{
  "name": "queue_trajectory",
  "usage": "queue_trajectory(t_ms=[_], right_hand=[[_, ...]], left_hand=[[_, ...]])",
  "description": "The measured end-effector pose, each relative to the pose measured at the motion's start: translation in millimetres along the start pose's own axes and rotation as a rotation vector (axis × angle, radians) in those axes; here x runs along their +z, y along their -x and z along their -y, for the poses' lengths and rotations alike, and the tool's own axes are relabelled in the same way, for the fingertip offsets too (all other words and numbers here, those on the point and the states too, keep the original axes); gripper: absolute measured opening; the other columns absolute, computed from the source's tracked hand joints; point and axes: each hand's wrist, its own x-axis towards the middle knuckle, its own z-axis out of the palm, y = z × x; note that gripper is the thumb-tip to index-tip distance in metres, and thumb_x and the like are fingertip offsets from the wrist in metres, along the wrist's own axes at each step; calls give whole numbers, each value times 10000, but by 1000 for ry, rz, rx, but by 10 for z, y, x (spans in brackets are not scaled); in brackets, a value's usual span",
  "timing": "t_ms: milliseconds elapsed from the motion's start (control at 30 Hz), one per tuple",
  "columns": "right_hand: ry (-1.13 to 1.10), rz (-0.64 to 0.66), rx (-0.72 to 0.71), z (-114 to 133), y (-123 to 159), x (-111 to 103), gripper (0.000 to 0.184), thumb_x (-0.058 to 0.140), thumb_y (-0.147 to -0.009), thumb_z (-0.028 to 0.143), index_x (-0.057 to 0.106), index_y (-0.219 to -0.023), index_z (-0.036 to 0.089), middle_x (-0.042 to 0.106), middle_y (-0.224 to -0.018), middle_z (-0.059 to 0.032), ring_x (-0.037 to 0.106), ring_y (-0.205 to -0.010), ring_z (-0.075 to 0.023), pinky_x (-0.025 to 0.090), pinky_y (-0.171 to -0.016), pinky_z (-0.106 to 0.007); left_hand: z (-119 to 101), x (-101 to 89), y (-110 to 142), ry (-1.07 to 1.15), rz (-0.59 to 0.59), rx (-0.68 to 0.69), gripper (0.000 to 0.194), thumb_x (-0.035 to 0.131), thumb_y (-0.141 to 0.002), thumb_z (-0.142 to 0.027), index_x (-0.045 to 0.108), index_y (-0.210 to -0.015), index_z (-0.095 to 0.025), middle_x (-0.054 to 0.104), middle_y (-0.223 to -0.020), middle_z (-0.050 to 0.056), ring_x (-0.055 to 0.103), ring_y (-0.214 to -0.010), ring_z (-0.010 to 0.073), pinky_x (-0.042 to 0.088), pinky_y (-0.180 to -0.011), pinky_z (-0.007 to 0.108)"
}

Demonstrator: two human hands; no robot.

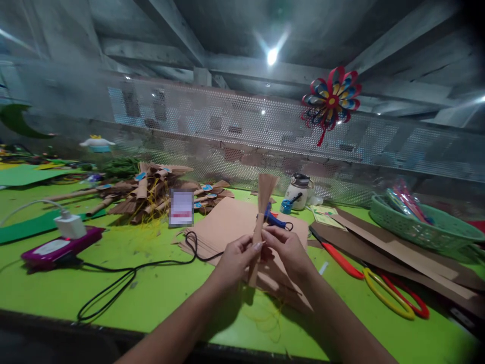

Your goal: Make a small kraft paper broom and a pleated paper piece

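Note:
Upright between my hands is a small paper broom (267, 189), its brown fringe fanned at the top and its rolled handle pointing down. My left hand (239, 257) pinches the handle from the left side. From the right, my right hand (287, 247) closes its fingers on the same handle, a bit higher. Behind and below lies a stack of brown paper sheets (223, 220). A blue glue gun (276, 220) rests on the sheets just past the broom. Loose yellow thread (271, 323) trails on the green table under my hands.
Finished paper brooms (151, 194) are heaped at the back left. A purple power strip (62, 247) with a black cable lies left. To the right are scissors (390, 293), a red-handled cutter (343, 260), brown strips (394, 247) and a green basket (420, 227). A jar (298, 189) stands behind.

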Motion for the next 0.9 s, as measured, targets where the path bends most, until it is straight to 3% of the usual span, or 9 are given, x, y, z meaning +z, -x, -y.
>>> queue_trajectory(t_ms=[133, 200, 300, 367, 467, 533, 600, 767, 900], right_hand=[[367, -231, -274, -57, 112, 92, 209, 575, -851, 309, 653, -743, 148, 605, -726, -35, 539, -695, -147, 427, -644, -263], [494, -155, -391, -102, 213, 207, 219, 545, -869, 268, 634, -707, 151, 577, -668, -25, 520, -630, -133, 407, -598, -248], [638, 73, -498, -190, 352, 393, 203, 498, -886, 208, 654, -772, 146, 604, -672, -41, 549, -623, -138, 403, -599, -241], [799, 118, -471, -249, 407, 474, 229, 458, -897, 181, 666, -808, 145, 636, -696, -64, 580, -647, -160, 397, -615, -256], [1048, 41, -305, -309, 420, 510, 268, 423, -904, 176, 678, -834, 133, 668, -696, -100, 589, -595, -182, 356, -574, -276], [1093, -24, -202, -334, 394, 505, 253, 447, -892, 200, 682, -901, 107, 669, -661, -117, 568, -541, -185, 321, -534, -279], [969, -64, -124, -360, 347, 504, 248, 502, -865, 247, 686, -926, 92, 637, -593, -96, 526, -497, -170, 296, -502, -271], [111, -65, 172, -450, 204, 553, 403, 661, -720, 417, 672, -960, 93, 463, -453, 43, 390, -391, -97, 288, -413, -225], [-38, -80, 214, -456, 161, 545, 421, 702, -644, 494, 666, -715, 80, 414, -419, 52, 333, -384, -63, 267, -400, -214]], left_hand=[[37, -141, -118, 205, -300, -9, 132, 679, -759, -213, 670, -848, -117, 713, -878, 115, 645, -816, 173, 501, -744, 258], [38, -201, -164, 294, -418, 21, 82, 655, -770, -160, 666, -841, -120, 715, -896, 113, 653, -845, 175, 516, -733, 256], [16, -235, -206, 335, -495, 71, 70, 613, -805, -131, 660, -855, -116, 716, -910, 109, 653, -892, 161, 518, -750, 231], [-6, -223, -217, 339, -522, 96, 77, 592, -827, -126, 660, -858, -107, 714, -921, 112, 652, -912, 150, 512, -786, 219], [-32, -184, -216, 342, -542, 119, 93, 574, -841, -117, 663, -855, -91, 710, -940, 126, 658, -903, 151, 516, -809, 226], [-42, -158, -209, 341, -538, 123, 96, 571, -843, -111, 663, -856, -85, 709, -946, 133, 666, -882, 159, 527, -805, 244], [-51, -136, -201, 338, -532, 125, 96, 571, -843, -108, 661, -865, -84, 709, -942, 137, 671, -864, 164, 536, -795, 258], [-118, -58, -205, 332, -511, 153, 80, 584, -836, -115, 654, -864, -92, 709, -948, 133, 673, -858, 157, 534, -787, 245], [-198, 36, -243, 325, -479, 161, 72, 598, -824, -117, 655, -853, -84, 712, -908, 136, 675, -846, 161, 534, -793, 248]])
